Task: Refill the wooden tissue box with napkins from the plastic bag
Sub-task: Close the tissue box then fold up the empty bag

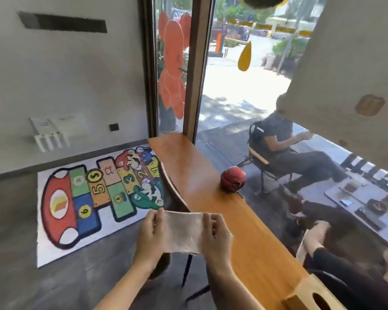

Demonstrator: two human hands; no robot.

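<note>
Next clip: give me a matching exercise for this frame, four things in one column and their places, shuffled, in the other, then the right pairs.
Things:
1. napkin stack
2. red ball
3. wooden tissue box
4. hopscotch mat

Places:
A. on the floor by the wall
B. near end of the wooden counter, lower right
C. held between left hand and right hand
D. on the counter, against the window glass

Pairs: 1-C, 2-D, 3-B, 4-A

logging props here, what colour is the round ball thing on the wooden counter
Reddish-brown ball with dark markings, best seen in the head view.

A pale napkin stack (184,231) held aloft; wooden tissue box (314,294) on the counter's near end.
</note>
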